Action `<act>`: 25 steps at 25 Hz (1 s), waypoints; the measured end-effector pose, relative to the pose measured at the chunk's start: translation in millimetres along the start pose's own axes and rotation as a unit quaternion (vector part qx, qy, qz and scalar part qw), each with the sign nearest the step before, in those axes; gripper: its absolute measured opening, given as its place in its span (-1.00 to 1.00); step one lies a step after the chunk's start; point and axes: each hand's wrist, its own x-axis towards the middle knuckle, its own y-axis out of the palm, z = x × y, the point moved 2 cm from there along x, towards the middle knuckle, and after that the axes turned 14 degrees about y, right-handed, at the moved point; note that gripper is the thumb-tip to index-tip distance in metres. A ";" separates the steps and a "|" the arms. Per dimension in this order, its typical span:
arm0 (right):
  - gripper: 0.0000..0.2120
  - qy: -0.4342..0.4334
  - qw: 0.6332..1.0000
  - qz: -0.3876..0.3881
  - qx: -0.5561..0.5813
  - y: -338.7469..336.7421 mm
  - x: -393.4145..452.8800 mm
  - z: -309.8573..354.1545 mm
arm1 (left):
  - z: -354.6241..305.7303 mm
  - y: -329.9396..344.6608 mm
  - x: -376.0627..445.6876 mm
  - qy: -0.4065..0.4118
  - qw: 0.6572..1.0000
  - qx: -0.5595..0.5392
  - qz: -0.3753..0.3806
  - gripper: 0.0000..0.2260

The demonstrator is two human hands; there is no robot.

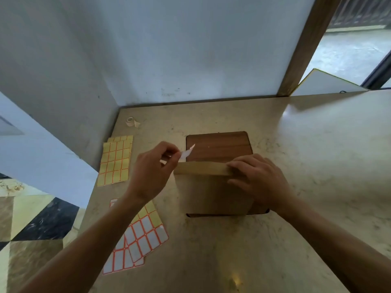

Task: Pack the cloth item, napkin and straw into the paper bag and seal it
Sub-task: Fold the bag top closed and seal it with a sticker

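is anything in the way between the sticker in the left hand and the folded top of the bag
Nothing visible. The left hand pinches the white sticker just above the left end of the paper bag's folded flap. The right hand presses the flap's right end only, leaving the middle and left bare.

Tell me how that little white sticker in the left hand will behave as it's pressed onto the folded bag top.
The white sticker looks thin and floppy, curling where the left hand pinches it. It probably weighs almost nothing, and may stick to fingers before reaching the paper bag.
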 end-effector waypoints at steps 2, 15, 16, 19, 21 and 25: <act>-0.63 -0.044 0.998 0.029 -0.022 8.0 5.9 -6.5 | -10.3 14.4 13.8 0.040 0.998 0.045 0.024 -0.90; -0.69 -0.091 0.992 0.070 0.054 16.2 -5.5 -7.1 | -8.5 59.2 39.1 0.355 0.880 0.212 0.233 -0.89; -0.70 -0.091 0.991 0.078 0.052 15.4 -3.2 -6.5 | -6.3 61.1 38.4 0.378 0.865 0.214 0.251 -0.87; -0.71 -0.091 0.991 0.094 0.033 15.3 2.0 -2.2 | -3.0 65.4 40.1 0.417 0.839 0.220 0.271 -0.84; -0.71 -0.084 0.991 0.100 0.022 14.2 4.7 0.9 | -2.1 69.2 41.2 0.427 0.834 0.214 0.276 -0.84; -0.69 -0.061 0.993 0.099 0.022 13.4 5.9 1.7 | -4.5 74.5 38.3 0.416 0.845 0.173 0.288 -0.86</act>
